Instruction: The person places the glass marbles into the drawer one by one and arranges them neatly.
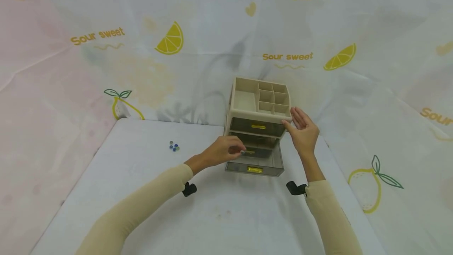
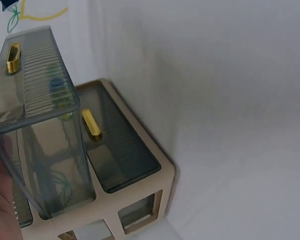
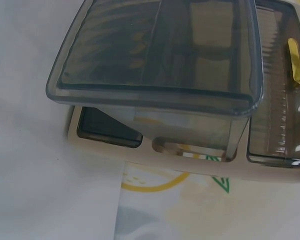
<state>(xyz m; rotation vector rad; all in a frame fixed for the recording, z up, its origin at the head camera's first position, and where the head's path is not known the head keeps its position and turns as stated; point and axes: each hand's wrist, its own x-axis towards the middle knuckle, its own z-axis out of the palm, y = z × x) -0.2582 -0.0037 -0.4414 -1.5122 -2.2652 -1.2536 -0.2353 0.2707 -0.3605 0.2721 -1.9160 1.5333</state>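
My left hand (image 1: 226, 148) pinches a small glass marble (image 1: 242, 152) between thumb and fingertips, above a pulled-out drawer. That smoky clear drawer (image 1: 277, 161), with a gold handle (image 1: 255, 169), is the middle one of a beige desktop organizer (image 1: 260, 115). My right hand (image 1: 303, 131) rests against the organizer's front right corner, fingers extended along its side and thumb at the front edge. In the left wrist view, part of the left hand (image 2: 2, 215) shows beside the drawer (image 2: 35, 75); blue and green spots show through it, their nature unclear.
Several blue and greenish marbles (image 1: 174, 146) lie loose on the white tabletop (image 1: 141, 176) left of the organizer. Its top has open compartments (image 1: 267, 97). The top drawer (image 1: 257, 126) is closed. A lemon-print cloth (image 1: 212, 19) hangs close behind.
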